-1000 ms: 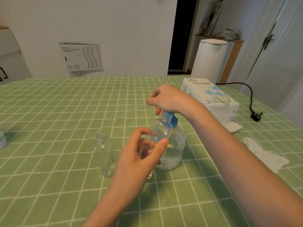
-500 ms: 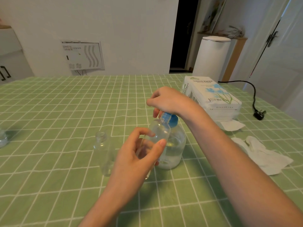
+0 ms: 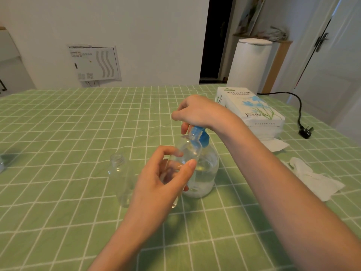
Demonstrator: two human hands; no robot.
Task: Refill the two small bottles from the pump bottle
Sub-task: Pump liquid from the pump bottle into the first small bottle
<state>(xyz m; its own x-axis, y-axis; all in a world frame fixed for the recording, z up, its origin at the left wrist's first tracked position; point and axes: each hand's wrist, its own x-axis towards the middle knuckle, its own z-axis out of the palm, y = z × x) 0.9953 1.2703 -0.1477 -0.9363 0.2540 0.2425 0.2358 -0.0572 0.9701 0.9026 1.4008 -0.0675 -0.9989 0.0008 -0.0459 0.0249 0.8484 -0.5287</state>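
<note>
A clear pump bottle (image 3: 205, 169) with a blue pump head (image 3: 201, 136) stands mid-table, holding clear liquid. My right hand (image 3: 197, 112) rests on top of the pump head, fingers curled down over it. My left hand (image 3: 162, 180) grips a small clear bottle (image 3: 190, 151) tilted with its mouth up at the pump spout. A second small clear bottle (image 3: 120, 178) stands upright and uncapped just left of my left hand.
A green checked tablecloth (image 3: 68, 133) covers the table. A tissue paper pack (image 3: 252, 112) lies at the right, crumpled white tissues (image 3: 316, 180) nearer the right edge. A black plug and cable (image 3: 305, 131) lie far right. A clear object (image 3: 1, 165) shows at the left edge.
Both hands have kept their hold, my right hand staying on the pump head. The small bottle stays at the spout. Only the view has shifted slightly.
</note>
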